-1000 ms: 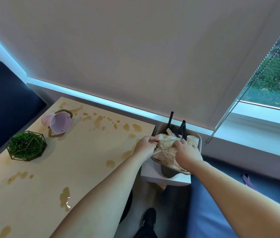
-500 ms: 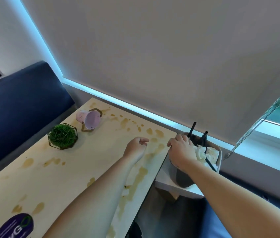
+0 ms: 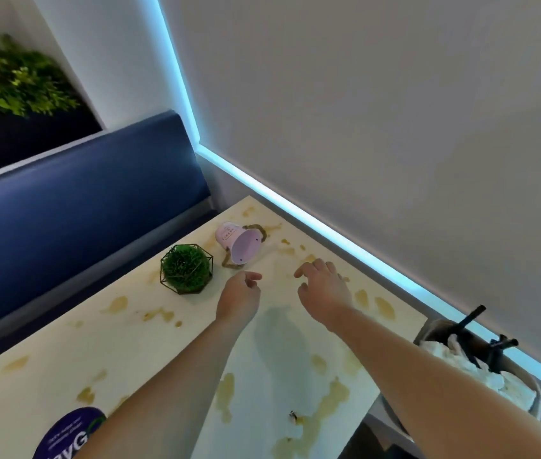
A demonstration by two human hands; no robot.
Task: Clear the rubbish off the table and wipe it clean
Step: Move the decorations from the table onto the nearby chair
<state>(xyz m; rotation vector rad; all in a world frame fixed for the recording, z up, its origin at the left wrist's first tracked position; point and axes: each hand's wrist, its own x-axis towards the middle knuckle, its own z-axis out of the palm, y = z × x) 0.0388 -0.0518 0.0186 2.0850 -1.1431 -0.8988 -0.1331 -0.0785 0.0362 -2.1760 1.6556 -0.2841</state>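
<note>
A pale wooden table [image 3: 136,352] carries several brown spill stains. A pink tin bucket [image 3: 237,245] lies tipped on its side at the far end, its mouth towards me. My left hand [image 3: 238,298] hovers just in front of the bucket, fingers loosely curled and holding nothing. My right hand [image 3: 324,286] reaches out to the right of the bucket with spread, relaxed fingers, also empty. A grey bin [image 3: 481,369] at the table's right end holds crumpled paper and black straws.
A small green plant in a black wire frame [image 3: 186,269] stands left of the bucket. A round purple sticker [image 3: 70,437] lies near the front edge. A dark blue bench back [image 3: 73,200] runs along the left; a blind covers the wall behind.
Both hands have left the bin and moved left over the table towards the pink bucket. The view has swung left with them. The crumpled paper stays in the bin.
</note>
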